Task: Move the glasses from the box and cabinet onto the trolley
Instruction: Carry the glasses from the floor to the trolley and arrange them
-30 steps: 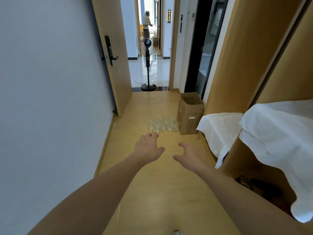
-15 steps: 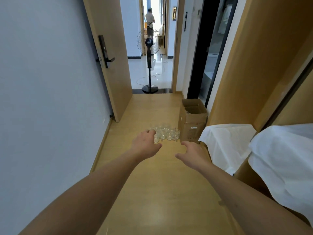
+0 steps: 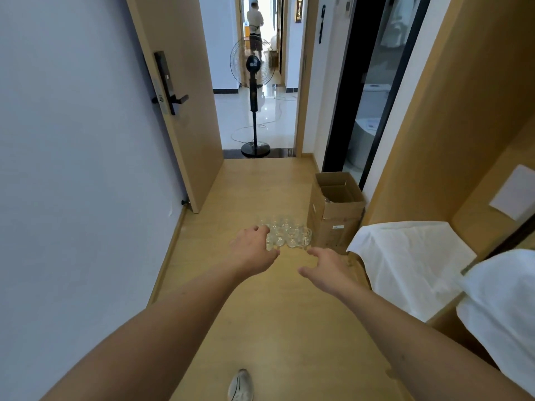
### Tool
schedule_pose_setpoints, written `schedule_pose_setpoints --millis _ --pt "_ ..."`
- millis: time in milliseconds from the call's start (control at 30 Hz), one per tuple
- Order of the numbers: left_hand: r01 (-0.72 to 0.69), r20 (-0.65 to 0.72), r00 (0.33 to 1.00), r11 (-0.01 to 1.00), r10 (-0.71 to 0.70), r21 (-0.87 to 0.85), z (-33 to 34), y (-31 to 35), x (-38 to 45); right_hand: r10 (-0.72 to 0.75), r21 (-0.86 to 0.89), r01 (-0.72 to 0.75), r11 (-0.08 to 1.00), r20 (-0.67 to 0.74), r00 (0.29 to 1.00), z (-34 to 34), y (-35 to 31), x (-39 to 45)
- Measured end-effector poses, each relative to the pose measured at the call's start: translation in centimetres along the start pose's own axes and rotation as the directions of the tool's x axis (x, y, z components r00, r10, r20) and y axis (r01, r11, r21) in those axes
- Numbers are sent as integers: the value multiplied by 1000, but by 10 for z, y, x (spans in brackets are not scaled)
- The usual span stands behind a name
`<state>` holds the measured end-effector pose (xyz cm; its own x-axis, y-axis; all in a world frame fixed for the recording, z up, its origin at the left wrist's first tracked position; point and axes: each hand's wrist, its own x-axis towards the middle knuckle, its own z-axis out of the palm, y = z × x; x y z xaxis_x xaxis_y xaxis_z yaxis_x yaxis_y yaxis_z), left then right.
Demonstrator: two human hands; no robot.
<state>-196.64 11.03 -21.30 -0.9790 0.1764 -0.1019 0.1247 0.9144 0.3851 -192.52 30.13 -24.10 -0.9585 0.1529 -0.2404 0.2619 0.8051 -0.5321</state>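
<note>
Several clear glasses stand clustered on the wooden floor, just left of an open cardboard box. Both my arms stretch forward toward them. My left hand hovers in front of the cluster's left side, its fingers relaxed and holding nothing. My right hand is out in front of the cluster's right side, fingers spread loosely, also holding nothing. No trolley shows in this view. The inside of the box is mostly hidden.
A wooden cabinet lines the right wall, with white cloths draped at its base. An open door stands left. A pedestal fan stands in the doorway, and a person is far down the corridor. My shoe shows below.
I have walked forward along the hallway. The glasses and the box appear closer, and both hands now reach up to the near edge of the cluster.
</note>
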Motion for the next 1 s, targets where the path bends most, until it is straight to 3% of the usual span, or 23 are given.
schedule_pose_setpoints --millis 233,533,1000 --pt "-31 40 999 999 31 18 -25 -42 109 46 -61 -44 997 16 999 8 -43 110" --pt "57 116 992 998 -53 -31 -44 -119 237 99 -37 -97 995 45 994 32 -98 238" --pt "210 283 943 973 -175 -100 14 -144 389 232 2 -236 972 186 955 64 -84 391"
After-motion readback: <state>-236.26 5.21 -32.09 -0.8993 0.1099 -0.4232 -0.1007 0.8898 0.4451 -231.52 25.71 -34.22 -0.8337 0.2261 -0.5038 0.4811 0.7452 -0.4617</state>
